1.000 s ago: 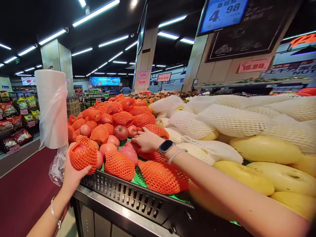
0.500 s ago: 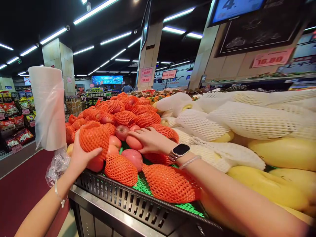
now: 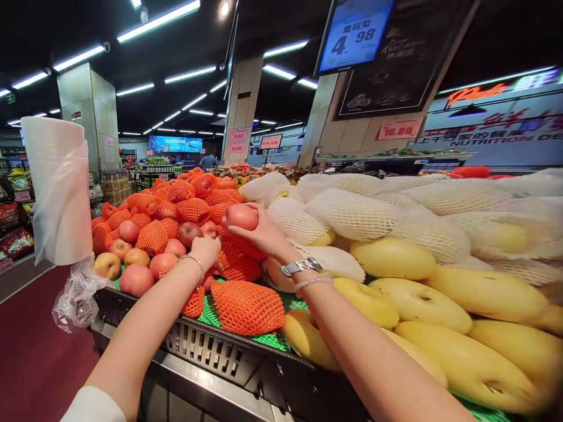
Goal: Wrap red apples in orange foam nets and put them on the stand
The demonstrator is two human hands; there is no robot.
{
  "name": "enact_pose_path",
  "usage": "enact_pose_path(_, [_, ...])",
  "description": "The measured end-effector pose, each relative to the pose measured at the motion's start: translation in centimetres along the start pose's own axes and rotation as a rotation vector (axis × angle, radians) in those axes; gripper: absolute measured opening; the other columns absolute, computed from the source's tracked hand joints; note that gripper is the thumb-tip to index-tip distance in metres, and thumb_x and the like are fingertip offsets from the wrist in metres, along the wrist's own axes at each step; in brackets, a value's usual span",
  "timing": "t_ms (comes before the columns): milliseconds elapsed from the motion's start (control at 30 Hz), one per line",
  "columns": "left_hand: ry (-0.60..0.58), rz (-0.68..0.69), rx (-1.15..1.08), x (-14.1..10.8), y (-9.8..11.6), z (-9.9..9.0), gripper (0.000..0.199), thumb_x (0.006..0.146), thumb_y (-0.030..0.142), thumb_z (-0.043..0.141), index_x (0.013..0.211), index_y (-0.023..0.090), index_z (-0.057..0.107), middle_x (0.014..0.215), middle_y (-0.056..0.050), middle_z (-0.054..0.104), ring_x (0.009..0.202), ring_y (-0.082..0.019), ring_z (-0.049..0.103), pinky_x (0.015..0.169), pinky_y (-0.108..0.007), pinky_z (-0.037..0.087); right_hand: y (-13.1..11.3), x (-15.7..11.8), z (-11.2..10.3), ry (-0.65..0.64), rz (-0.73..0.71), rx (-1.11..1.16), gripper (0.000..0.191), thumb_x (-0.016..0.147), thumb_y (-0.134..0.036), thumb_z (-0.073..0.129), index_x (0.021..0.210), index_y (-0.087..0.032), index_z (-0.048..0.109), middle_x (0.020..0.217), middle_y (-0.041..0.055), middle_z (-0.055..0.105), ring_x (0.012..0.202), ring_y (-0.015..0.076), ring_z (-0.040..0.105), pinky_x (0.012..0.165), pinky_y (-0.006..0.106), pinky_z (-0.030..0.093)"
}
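Note:
My right hand [image 3: 264, 234] is raised above the fruit pile and grips a bare red apple [image 3: 241, 216]. My left hand [image 3: 204, 251] rests just left of it on the heap of apples in orange foam nets [image 3: 193, 210], with the fingers curled downward. What lies under those fingers is hidden. Bare apples [image 3: 136, 279] sit at the near left of the black crate [image 3: 206, 347]. An orange net [image 3: 248, 306] lies flat on the green liner below my right wrist.
A roll of plastic bags [image 3: 57, 187] hangs at the left, with a crumpled bag [image 3: 77, 296] under it. Yellow fruit [image 3: 409, 302] and white foam nets [image 3: 352, 214] fill the right side. A price sign [image 3: 354, 35] hangs overhead. A red-floored aisle [image 3: 30, 363] runs at the left.
My right hand has lifted a bare apple off the pile. My left hand, which held a netted apple at the crate's left corner, has moved right onto the heap.

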State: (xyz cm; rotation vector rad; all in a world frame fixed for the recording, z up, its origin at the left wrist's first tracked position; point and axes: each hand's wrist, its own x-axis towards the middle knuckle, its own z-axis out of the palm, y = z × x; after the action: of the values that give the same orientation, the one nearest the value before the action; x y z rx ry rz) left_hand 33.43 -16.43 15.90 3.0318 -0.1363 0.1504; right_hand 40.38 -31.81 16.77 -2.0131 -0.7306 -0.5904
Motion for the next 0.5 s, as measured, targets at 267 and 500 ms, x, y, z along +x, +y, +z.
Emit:
enact_pose_path(267, [0.028, 0.031, 0.080, -6.3, -2.0, -3.7, 0.082, 0.091, 0.053, 0.063, 0.156, 0.016, 0.028, 0.162, -0.021, 0.023, 0.144, -0.045, 0.032, 0.113, -0.059, 0.040, -2.3, -1.7, -0.7, -0.112, -0.064, 0.055, 0.094, 0.052, -0.065, 0.068, 0.128, -0.015, 0.046, 0.133, 0.0174, 0.053, 0.120, 0.0338, 0.054, 0.110, 0.049, 0.042])
enact_pose_path(500, [0.321, 0.209, 0.033, -23.2, -8.6, -1.5, 0.053, 0.097, 0.042, 0.054, 0.145, 0.020, 0.045, 0.139, -0.013, 0.058, 0.124, -0.031, 0.057, 0.105, -0.049, 0.050, -3.3, -5.4, -0.5, 0.062, -0.063, 0.174, 0.086, 0.062, -0.064, 0.064, 0.128, -0.014, 0.044, 0.138, 0.0189, 0.047, 0.126, 0.0320, 0.050, 0.113, 0.047, 0.040])
